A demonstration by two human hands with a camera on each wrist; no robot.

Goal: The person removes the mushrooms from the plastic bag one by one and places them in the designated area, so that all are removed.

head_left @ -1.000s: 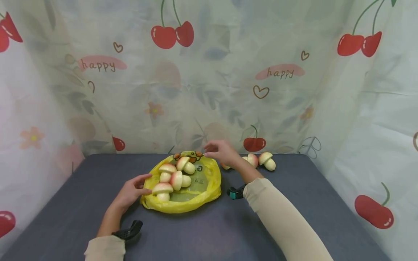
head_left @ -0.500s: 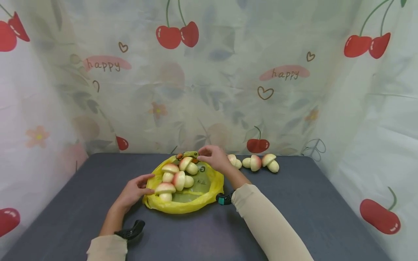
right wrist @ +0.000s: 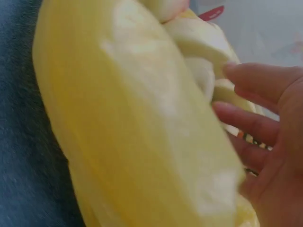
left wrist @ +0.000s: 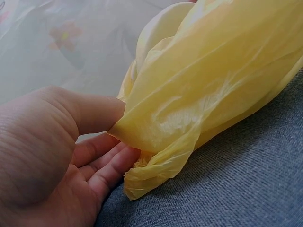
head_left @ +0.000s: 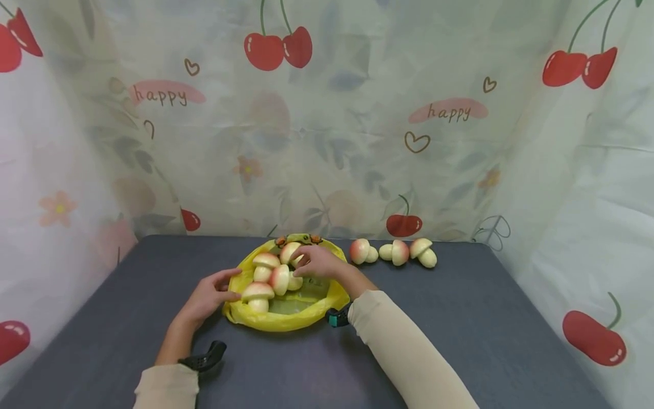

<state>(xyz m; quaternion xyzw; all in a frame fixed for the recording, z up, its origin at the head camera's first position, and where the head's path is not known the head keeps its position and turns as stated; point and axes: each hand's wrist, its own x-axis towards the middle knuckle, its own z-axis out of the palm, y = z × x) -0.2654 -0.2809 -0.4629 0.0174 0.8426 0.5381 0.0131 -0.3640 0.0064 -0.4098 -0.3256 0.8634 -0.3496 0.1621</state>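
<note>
A yellow plastic bag (head_left: pixel 278 324) lies with its mouth spread wide on the dark table. Several toy mushrooms (head_left: pixel 258 291) with cream stems and pink-tinged caps sit in its left half. My left hand (head_left: pixel 204 298) rests at the bag's left rim, thumb and fingers apart; in the left wrist view the thumb (left wrist: pixel 102 113) touches the yellow plastic. My right hand (head_left: pixel 322 264) reaches over the bag's far right side, fingertips at the rear mushroom (head_left: pixel 288 251) and partly covering its stem. In the right wrist view its thumb (right wrist: pixel 255 78) and fingers are spread beside a pale mushroom (right wrist: pixel 201 42).
Three more toy mushrooms (head_left: pixel 364 251) lie in a row at the table's back edge, right of the bag. A cherry-print curtain (head_left: pixel 327 142) hangs behind and along both sides. The dark table (head_left: pixel 434 329) extends in front of and beside the bag.
My right hand has moved left and down from the bag's far right rim to the mushrooms inside, uncovering the row at the back. My left hand stays at the left rim.
</note>
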